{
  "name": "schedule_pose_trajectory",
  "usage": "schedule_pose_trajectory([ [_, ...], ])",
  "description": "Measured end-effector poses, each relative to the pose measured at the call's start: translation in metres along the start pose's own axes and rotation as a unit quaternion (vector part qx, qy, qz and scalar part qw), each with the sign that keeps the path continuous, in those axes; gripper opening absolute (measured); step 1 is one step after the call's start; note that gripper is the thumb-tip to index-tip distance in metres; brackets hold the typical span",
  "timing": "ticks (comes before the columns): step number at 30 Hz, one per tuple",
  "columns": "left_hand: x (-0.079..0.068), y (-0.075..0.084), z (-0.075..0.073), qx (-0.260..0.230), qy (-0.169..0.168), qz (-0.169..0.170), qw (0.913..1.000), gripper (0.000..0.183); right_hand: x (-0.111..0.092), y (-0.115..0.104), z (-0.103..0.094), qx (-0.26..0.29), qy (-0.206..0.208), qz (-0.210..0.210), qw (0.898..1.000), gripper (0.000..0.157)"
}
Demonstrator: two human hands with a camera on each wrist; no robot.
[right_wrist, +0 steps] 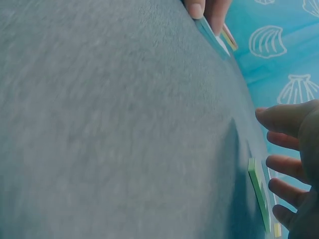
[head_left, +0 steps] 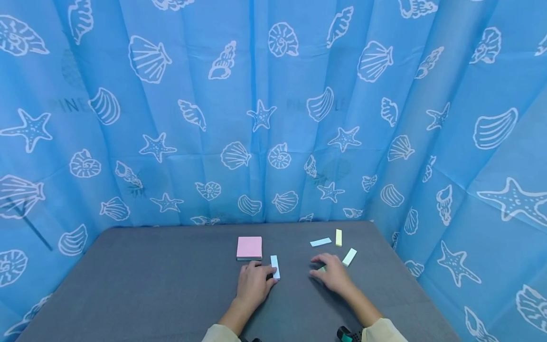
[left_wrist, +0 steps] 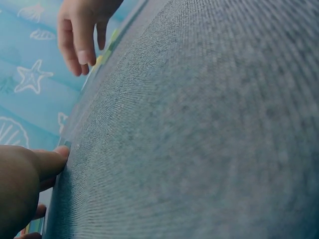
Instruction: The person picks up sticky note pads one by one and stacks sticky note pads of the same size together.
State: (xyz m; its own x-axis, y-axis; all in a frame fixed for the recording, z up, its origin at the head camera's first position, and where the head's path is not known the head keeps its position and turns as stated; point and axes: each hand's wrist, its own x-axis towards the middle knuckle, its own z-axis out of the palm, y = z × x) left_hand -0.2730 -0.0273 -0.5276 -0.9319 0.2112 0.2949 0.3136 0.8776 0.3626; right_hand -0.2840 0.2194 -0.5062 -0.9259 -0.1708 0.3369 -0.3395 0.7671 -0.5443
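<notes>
My left hand (head_left: 253, 285) is at a narrow light blue sticky-note pad (head_left: 275, 264), which lies lengthwise away from me. Its thumb and index finger pinch the near part of that pad, as the right wrist view also shows. Just beyond this hand sits a square stack of sticky notes (head_left: 249, 248) with a pink top. My right hand (head_left: 334, 273) hovers with fingers spread and holds nothing. Under its fingers a narrow green pad (head_left: 322, 269) lies partly hidden; the right wrist view shows that green pad (right_wrist: 258, 194) beside the fingertips.
Beyond the right hand lie a pale green strip pad (head_left: 349, 257), a yellow one (head_left: 338, 237) and another light blue one (head_left: 320, 242). All rest on a grey cloth-covered table (head_left: 128, 285). A blue shell-patterned curtain (head_left: 265, 180) hangs along its back and right edges.
</notes>
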Motion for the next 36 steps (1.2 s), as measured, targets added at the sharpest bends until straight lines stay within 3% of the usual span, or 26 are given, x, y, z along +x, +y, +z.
schedule_pose_trajectory([
  [8, 0.0, 0.001, 0.0, 0.001, -0.007, -0.002, 1.0, 0.03, -0.006, 0.008, -0.012, -0.05, -0.008, 0.008, 0.999, 0.031],
  [17, 0.0, 0.001, -0.001, 0.003, -0.006, -0.002, 1.0, 0.031, -0.007, 0.012, -0.022, -0.139, -0.014, 0.03, 0.99, 0.037],
  [27, -0.001, 0.0, 0.002, 0.002, 0.001, 0.003, 1.0, 0.031, -0.01, 0.015, -0.017, -0.162, -0.03, 0.077, 0.983, 0.035],
  [36, -0.001, 0.001, 0.001, 0.0, 0.001, -0.01, 1.0, 0.03, -0.009, 0.014, -0.014, -0.157, -0.022, 0.073, 0.985, 0.03],
])
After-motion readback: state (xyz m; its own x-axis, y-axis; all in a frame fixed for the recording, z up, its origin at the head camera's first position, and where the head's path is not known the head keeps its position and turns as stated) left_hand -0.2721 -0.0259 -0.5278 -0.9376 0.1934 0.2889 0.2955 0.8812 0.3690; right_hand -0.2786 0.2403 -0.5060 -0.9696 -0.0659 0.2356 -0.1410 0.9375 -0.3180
